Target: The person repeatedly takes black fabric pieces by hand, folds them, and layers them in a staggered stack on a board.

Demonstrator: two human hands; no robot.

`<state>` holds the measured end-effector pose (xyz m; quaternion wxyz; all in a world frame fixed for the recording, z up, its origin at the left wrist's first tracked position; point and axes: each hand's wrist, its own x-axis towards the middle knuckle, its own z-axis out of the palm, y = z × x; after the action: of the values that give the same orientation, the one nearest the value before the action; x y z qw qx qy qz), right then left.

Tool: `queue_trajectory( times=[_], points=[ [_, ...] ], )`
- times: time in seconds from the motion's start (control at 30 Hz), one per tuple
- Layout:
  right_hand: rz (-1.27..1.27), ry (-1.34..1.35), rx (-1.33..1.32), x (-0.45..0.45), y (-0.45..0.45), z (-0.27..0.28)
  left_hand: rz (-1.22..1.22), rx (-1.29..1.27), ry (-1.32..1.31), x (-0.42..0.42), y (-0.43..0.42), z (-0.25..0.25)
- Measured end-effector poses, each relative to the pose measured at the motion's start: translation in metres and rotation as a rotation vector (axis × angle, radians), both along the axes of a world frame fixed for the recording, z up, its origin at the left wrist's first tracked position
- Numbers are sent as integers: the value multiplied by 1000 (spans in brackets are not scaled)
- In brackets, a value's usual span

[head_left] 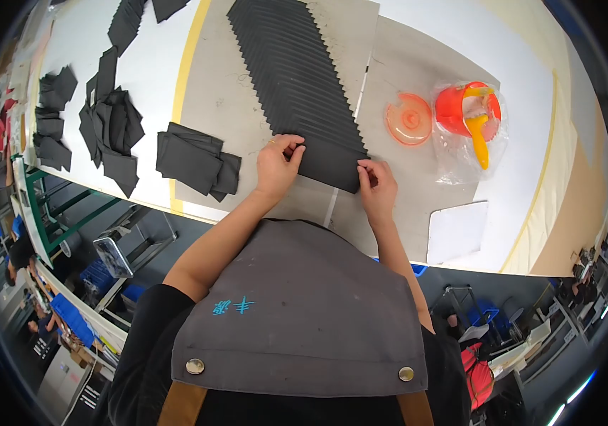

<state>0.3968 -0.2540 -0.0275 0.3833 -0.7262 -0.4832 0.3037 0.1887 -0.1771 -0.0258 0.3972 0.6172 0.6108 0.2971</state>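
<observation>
A long row of overlapping black pieces (297, 78) runs down the grey board on the table, its nearest piece lying between my two hands. My left hand (279, 163) pinches the left edge of that nearest piece with thumb and finger. At its right edge, my right hand (377, 186) holds the corner between thumb and fingertips. A stack of black pieces (190, 160) lies to the left of my left hand. Right of the row sit a translucent orange lid (409, 119) and a red pot (451, 108) with a yellow-handled tool (479, 138) in it.
More black pieces (111, 124) lie in loose piles at the left. A white square sheet (458, 232) is near the table's front edge at the right. Clear plastic (457, 167) surrounds the pot. Other people and workstations show at both far sides.
</observation>
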Motion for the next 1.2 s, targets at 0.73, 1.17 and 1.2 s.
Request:
queue_trajectory(
  times=[0.73,1.17,1.2],
  points=[
    [19,-46,-27,-1,5,0,9,-24,-6,1,1,-1],
    [320,-399,-44,-19,13,20,-32,32,177,1,-1,0],
    [334,-384,-29,-20,12,18,-21,74,161,-3,1,2]
  ],
)
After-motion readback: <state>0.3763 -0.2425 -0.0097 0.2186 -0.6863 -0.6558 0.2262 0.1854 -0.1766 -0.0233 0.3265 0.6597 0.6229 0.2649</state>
